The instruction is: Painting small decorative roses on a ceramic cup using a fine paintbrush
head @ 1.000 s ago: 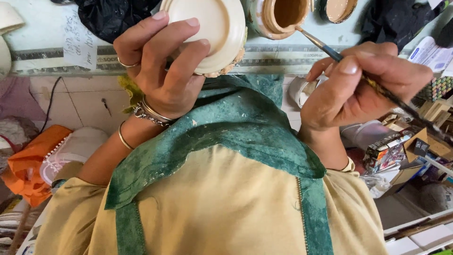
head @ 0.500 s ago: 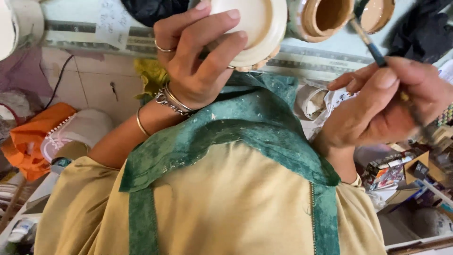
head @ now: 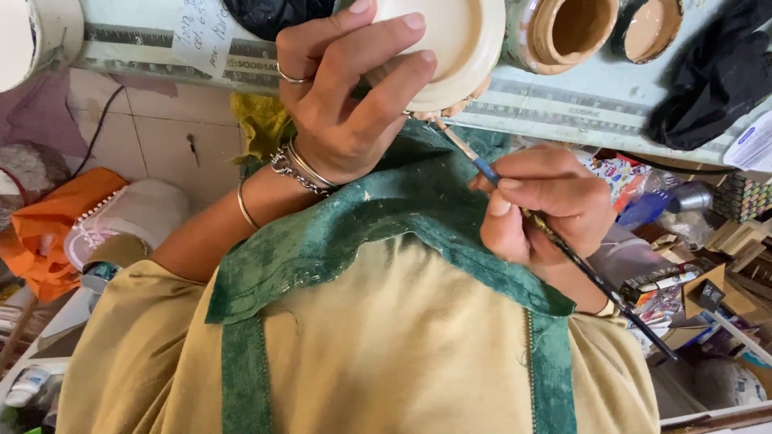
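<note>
Looking down from a head-worn camera, the view goes left to right. At the far left an orange cloth (head: 36, 233) lies beside a pale rounded container (head: 133, 221) on the tiled floor. Next comes the person's left hand (head: 346, 104), wearing a ring and several bangles, raised in front of a pale green work table (head: 563, 100). Its fingers are spread and clamped around a cream ceramic bowl (head: 450, 40), which is held up with its smooth underside toward the camera and its lower rim facing the person. Below the hands, a tan garment with a green collar (head: 386, 233) fills the middle of the view.

To the right, the right hand (head: 547, 209) has thumb and fingers pinched together on a thin paintbrush (head: 555, 237). The brush's long axis runs diagonally: its tip points up and to the left, touching or just beside the bowl's lower rim, while its dark handle trails down and to the right past the wrist. Judging from this, the step in hand is fine painting along the rim. The next stroke would seem to call for a steady bowl, perhaps a slight turn of it, and a light brush tip.

Behind, on the table, stand a brown clay pot (head: 563, 28) and a smaller one (head: 647, 24). Far right sits a clutter of small boxes (head: 700, 281).
</note>
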